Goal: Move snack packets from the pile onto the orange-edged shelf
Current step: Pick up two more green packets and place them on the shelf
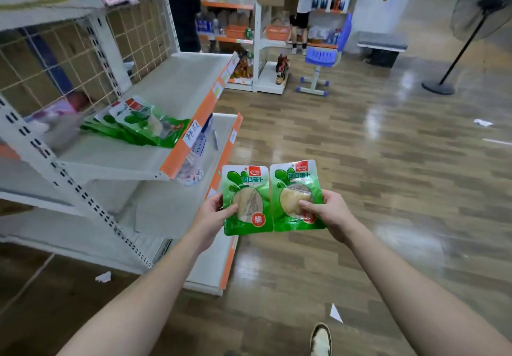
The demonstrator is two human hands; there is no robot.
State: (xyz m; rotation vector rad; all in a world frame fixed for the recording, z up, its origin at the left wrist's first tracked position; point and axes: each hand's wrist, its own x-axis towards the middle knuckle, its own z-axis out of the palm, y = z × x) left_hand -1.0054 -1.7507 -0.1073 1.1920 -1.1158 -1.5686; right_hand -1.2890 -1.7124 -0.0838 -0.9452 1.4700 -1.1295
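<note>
I hold two green snack packets side by side in front of me, above the floor. My left hand grips the left packet by its lower left edge. My right hand pinches the right packet at its lower right, thumb on the clear window. Up to the left, the orange-edged shelf carries a pile of several green packets lying flat near its front edge. Both held packets are below and to the right of that shelf.
A lower orange-edged shelf juts out under the first, close to my left hand. A blue chair, more shelving with bottles and a standing fan stand across the wooden floor. People stand at the far shelves. Paper scraps litter the floor.
</note>
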